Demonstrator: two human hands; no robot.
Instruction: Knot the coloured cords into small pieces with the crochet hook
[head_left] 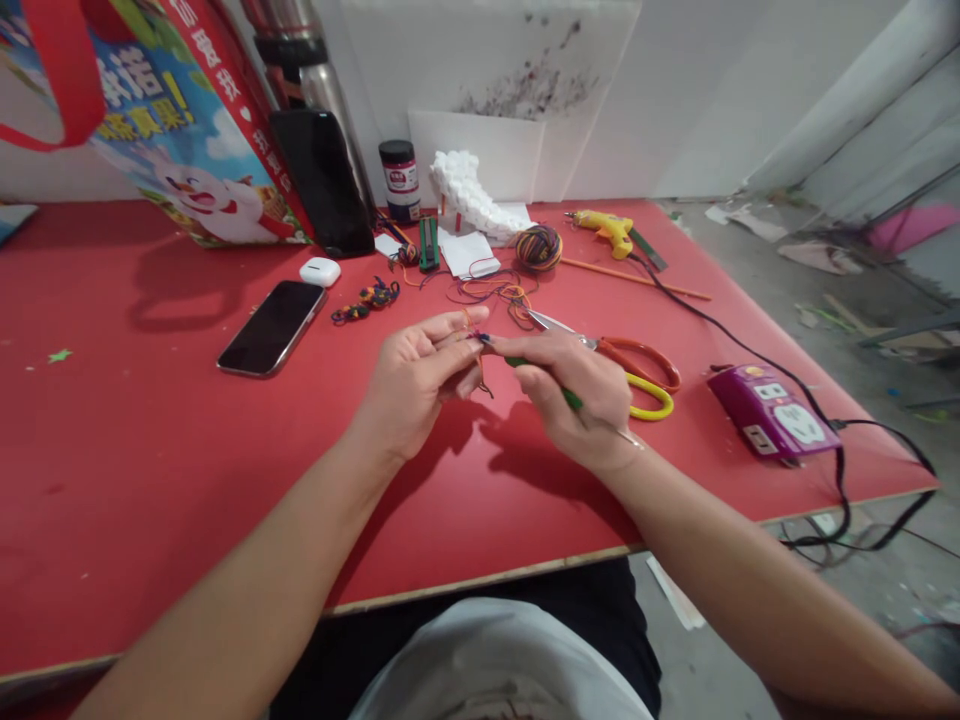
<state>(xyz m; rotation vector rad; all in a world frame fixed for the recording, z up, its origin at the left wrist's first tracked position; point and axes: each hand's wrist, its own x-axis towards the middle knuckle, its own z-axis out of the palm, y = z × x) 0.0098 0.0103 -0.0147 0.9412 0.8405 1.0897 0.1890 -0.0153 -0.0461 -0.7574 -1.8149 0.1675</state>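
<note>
My left hand (420, 375) pinches a small piece of dark multicoloured yarn work (480, 338) between thumb and fingers, with an orange strand hanging below it. My right hand (574, 395) is closed around a crochet hook with a green handle (571, 399), its tip at the yarn work. Loose purple and orange yarn (495, 290) curls on the red table behind my hands and leads towards a multicoloured yarn ball (538, 248). Scissors (637, 365) with orange and yellow handles lie just behind my right hand.
On the red table (150, 450) are a phone (272, 328), a white earbud case (320, 271), a braided yarn piece (366, 300), a dark jar (400, 180), a yellow glue gun (606, 230) and a purple power socket (772, 413) with black cables. A colourful bag (195, 130) stands at the left.
</note>
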